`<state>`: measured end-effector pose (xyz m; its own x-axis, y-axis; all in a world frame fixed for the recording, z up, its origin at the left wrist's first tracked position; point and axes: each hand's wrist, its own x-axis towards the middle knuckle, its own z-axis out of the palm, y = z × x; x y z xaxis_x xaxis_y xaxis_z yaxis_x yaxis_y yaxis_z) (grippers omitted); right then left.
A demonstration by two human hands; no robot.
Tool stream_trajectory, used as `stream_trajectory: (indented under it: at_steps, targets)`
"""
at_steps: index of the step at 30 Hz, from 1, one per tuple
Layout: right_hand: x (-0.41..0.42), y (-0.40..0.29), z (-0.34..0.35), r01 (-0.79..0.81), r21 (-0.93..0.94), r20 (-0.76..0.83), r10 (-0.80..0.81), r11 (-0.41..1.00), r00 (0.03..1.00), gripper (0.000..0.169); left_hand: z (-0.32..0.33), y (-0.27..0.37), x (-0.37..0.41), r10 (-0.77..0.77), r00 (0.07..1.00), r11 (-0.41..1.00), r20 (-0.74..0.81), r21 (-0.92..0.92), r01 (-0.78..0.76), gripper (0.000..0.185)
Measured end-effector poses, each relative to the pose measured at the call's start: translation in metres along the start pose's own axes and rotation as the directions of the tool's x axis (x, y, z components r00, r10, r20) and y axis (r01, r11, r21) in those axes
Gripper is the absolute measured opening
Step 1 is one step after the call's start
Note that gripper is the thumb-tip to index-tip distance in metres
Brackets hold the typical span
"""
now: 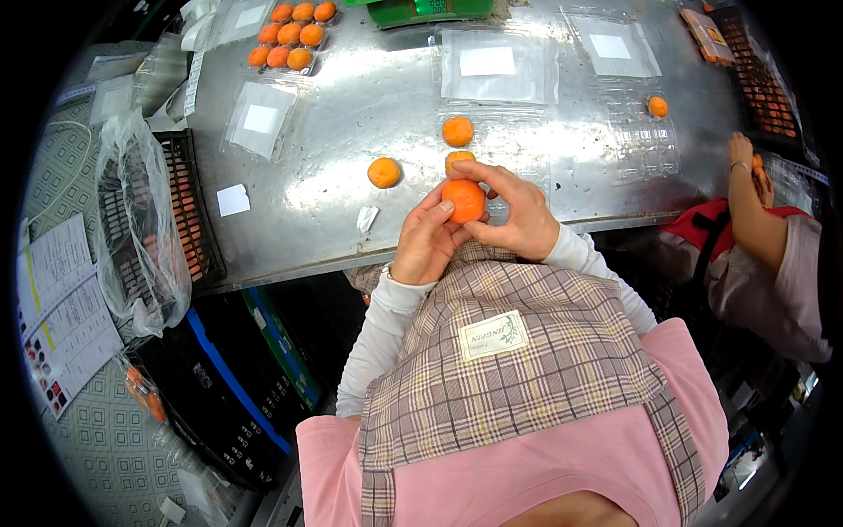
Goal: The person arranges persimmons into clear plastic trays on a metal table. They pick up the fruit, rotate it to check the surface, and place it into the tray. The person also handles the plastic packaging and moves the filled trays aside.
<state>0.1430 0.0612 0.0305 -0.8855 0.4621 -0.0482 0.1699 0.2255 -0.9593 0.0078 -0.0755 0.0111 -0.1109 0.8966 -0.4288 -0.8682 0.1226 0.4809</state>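
Both my hands hold one round orange fruit (464, 201) above the near edge of the metal table. My left hand (427, 238) grips it from the left with the thumb on top; my right hand (517, 207) has fingers at its upper and lower right. Just beyond the fingertips a second orange fruit (460, 158) is partly hidden. Farther back lies another fruit (458, 132), at the left edge of a clear plastic tray with molded cups (514, 132). A separate fruit (384, 172) rests on the metal to the left. A crumpled white scrap (367, 218) lies near the edge.
A filled fruit tray (288, 36) stands back left, beside a green scale (428, 12). Stacked clear trays with white pads (497, 82) lie behind. Black crates (191, 204) flank the table, the left one beside a plastic bag (141, 230). A co-worker's arm (757, 204) is at right.
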Motion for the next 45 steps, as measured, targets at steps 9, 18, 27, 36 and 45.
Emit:
stream_trajectory:
  at_steps: [9,18,27,36,45]
  targets:
    - [0.021,0.072,-0.017,-0.006,-0.558,-0.123,-0.076,0.83,0.99,0.059,-0.056,-0.002,-0.017,0.133,0.949,0.991,-0.285,0.027,-0.131,0.049]
    - [0.044,0.085,0.012,0.106,-0.792,0.074,-0.078,0.602,0.994,0.059,-0.08,-0.002,-0.017,0.05,0.918,0.942,-0.394,-0.286,-0.174,0.028]
    - [0.043,0.089,0.022,0.016,-0.744,-0.061,-0.091,0.668,0.994,0.053,-0.096,-0.021,-0.006,-0.021,0.936,0.993,-0.351,-0.114,-0.02,0.025]
    - [0.025,0.013,0.001,0.102,-0.396,0.064,-0.083,0.913,0.994,0.054,-0.04,0.005,0.008,-0.057,0.987,0.963,-0.152,0.251,0.095,0.045]
    - [0.02,0.027,-0.005,-0.21,0.335,0.02,0.215,0.919,0.976,0.037,-0.03,0.001,0.002,-0.064,0.993,0.994,-0.096,0.077,0.071,0.049]
